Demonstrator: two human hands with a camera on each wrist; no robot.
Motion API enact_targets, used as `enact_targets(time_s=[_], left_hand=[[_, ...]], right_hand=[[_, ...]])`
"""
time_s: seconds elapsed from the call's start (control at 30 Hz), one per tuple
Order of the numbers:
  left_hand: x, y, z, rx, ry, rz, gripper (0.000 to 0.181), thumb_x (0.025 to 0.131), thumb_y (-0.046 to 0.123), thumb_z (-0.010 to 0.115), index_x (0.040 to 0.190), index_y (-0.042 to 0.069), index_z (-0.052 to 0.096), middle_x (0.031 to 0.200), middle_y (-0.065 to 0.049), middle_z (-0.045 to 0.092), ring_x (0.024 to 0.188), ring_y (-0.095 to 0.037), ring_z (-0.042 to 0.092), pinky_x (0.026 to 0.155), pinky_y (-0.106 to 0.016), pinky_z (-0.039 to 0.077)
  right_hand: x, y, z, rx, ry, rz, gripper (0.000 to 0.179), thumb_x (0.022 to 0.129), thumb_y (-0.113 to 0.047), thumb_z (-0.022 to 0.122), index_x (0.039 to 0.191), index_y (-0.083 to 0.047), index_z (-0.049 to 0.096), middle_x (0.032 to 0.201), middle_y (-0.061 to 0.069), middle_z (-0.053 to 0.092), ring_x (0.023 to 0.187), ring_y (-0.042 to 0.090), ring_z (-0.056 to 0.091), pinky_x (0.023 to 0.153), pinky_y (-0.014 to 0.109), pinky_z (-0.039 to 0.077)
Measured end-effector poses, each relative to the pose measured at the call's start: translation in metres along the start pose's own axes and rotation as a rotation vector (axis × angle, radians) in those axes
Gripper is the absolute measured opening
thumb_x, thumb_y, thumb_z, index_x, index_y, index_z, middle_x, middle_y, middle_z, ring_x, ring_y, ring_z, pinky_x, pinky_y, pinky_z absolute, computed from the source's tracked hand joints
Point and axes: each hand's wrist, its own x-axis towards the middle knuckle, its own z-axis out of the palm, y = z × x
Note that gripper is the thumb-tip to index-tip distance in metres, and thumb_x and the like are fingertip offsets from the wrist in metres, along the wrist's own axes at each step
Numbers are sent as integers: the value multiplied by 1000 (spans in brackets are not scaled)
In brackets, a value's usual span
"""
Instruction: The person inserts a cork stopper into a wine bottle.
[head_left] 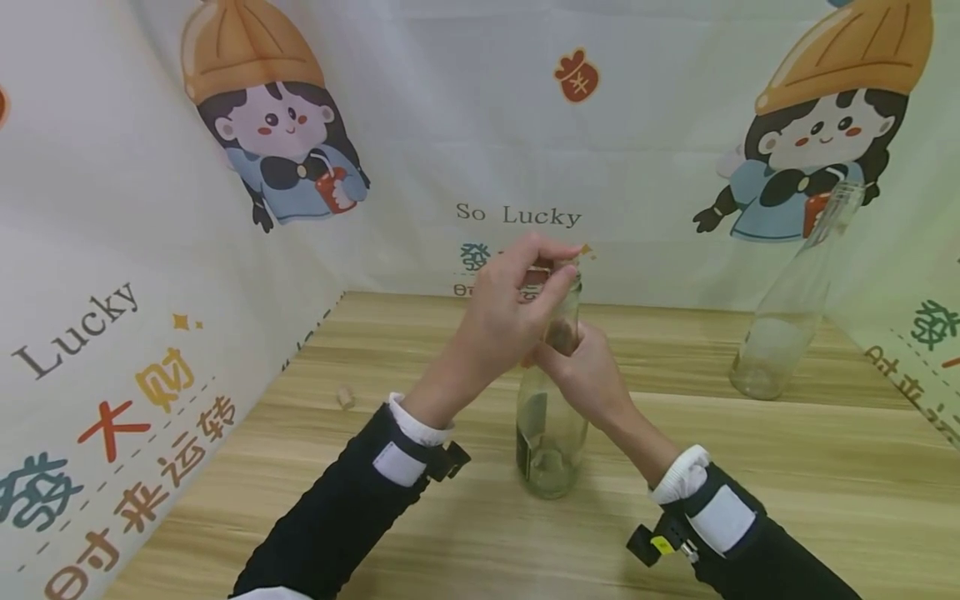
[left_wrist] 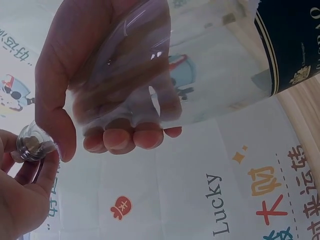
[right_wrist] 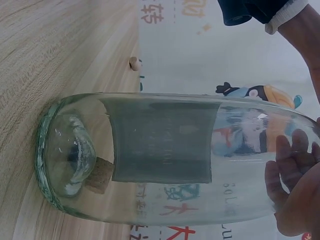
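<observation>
A clear glass bottle point(head_left: 551, 450) with a dark label stands upright in the middle of the wooden table. My right hand point(head_left: 588, 371) grips its neck, fingers wrapped behind the glass. At the mouth, my left hand point(head_left: 510, 304) pinches with thumb and index finger. A brownish cork point(left_wrist: 33, 144) shows at the bottle mouth between the left fingers in the left wrist view, partly hidden by them. Through the lower glass in the right wrist view, a cork piece point(right_wrist: 100, 175) shows; whether it lies inside or behind the bottle, I cannot tell.
A second clear bottle point(head_left: 780, 333) stands at the back right, close to the printed cloth backdrop point(head_left: 420, 150). Left of my left forearm, a small cork point(head_left: 345, 397) lies on the table point(head_left: 450, 533).
</observation>
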Motion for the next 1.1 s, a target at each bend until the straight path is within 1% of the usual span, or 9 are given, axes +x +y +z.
enact_targets(time_s=[0.17,0.27,0.4,0.57,0.67,0.83,0.97,1.1], left_hand=[[-2,-1,2,-17,20,-5,13,83,-7,51,95,-6,53,92,-14,57,84,-21,56,74,-25,50],[-2,-2,3,-22,31,-10,13,83,-7,51,95,-6,53,91,-14,57,84,-21,56,73,-25,50],[-3,-3,4,-20,39,-7,12,83,-7,51,95,-6,53,91,-14,57,84,-20,56,73,-24,50],[-3,-5,5,-12,46,22,12,82,-7,51,94,-6,53,90,-14,56,82,-19,56,72,-24,50],[-1,-6,6,-13,53,44,12,82,-7,51,93,-6,53,89,-14,56,81,-18,55,72,-25,50],[1,-8,8,-24,59,50,12,82,-7,51,93,-6,53,90,-14,56,80,-18,55,72,-25,50],[0,-10,8,-25,57,45,12,82,-7,51,94,-6,54,90,-14,56,80,-18,55,72,-26,50],[-2,-11,10,-9,63,55,12,82,-7,51,93,-5,54,89,-13,57,79,-18,56,71,-25,50]], right_hand=[[-4,-17,1,11,-11,-16,13,84,-18,58,82,-5,58,73,12,63,73,29,59,66,35,47],[-5,-20,0,-1,-13,-18,14,85,-19,57,85,-5,58,75,11,63,73,27,59,67,35,48],[-4,-14,0,9,-21,-18,13,85,-21,58,87,-8,58,76,6,63,73,21,60,68,35,49],[0,3,0,24,-25,-6,17,83,-27,60,90,-11,58,79,2,64,75,17,60,68,35,50],[2,9,-1,27,-17,-10,19,82,-29,61,91,-12,58,83,1,65,77,17,60,69,34,50],[3,10,-3,26,-13,-20,21,82,-32,61,91,-14,58,87,0,64,80,17,60,69,35,50],[2,8,-3,24,-19,-14,20,82,-32,60,91,-15,59,84,0,64,79,16,60,69,35,50],[-2,-2,-3,11,-22,1,19,83,-29,60,92,-12,59,83,2,64,78,17,59,69,34,50]])
